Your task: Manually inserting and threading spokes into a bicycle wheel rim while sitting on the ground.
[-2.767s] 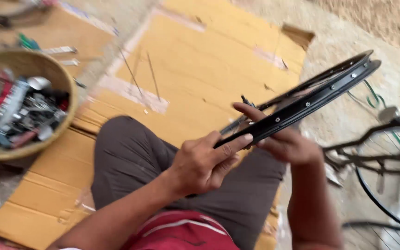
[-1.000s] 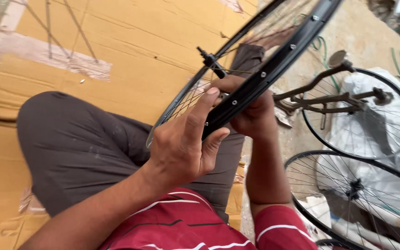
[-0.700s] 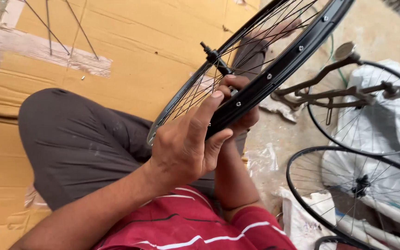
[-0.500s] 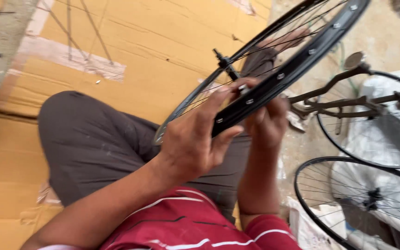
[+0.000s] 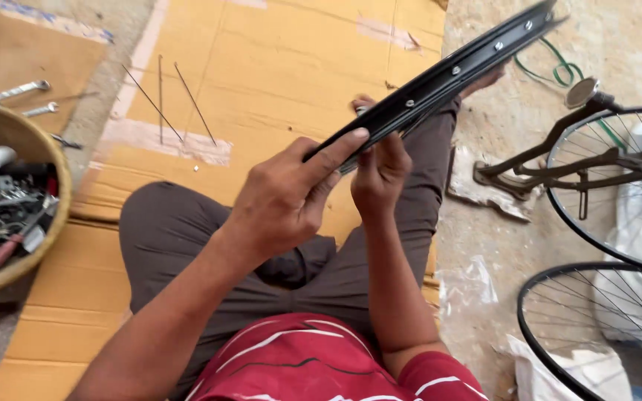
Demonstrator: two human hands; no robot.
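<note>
I sit on cardboard with a black bicycle rim (image 5: 455, 70) held edge-on over my lap, running up to the top right. My left hand (image 5: 287, 197) grips the rim's near end, with the index finger stretched along its outer face. Just to the right, my right hand (image 5: 380, 174) has its fingers pinched against the rim's underside. What they pinch is hidden. The spokes and hub are hardly visible from this angle.
A woven basket (image 5: 57, 167) of tools and metal parts stands at the left. Loose spokes (image 5: 161, 100) lie on the cardboard sheet (image 5: 284, 67), with wrenches (image 5: 16, 90) beyond. On the right are a dark metal frame part (image 5: 551, 167) and two spoked wheels (image 5: 603, 223).
The rim has tipped from showing its spokes and hub axle to edge-on. My right hand moved up beside the left. The view swung left, bringing the basket in.
</note>
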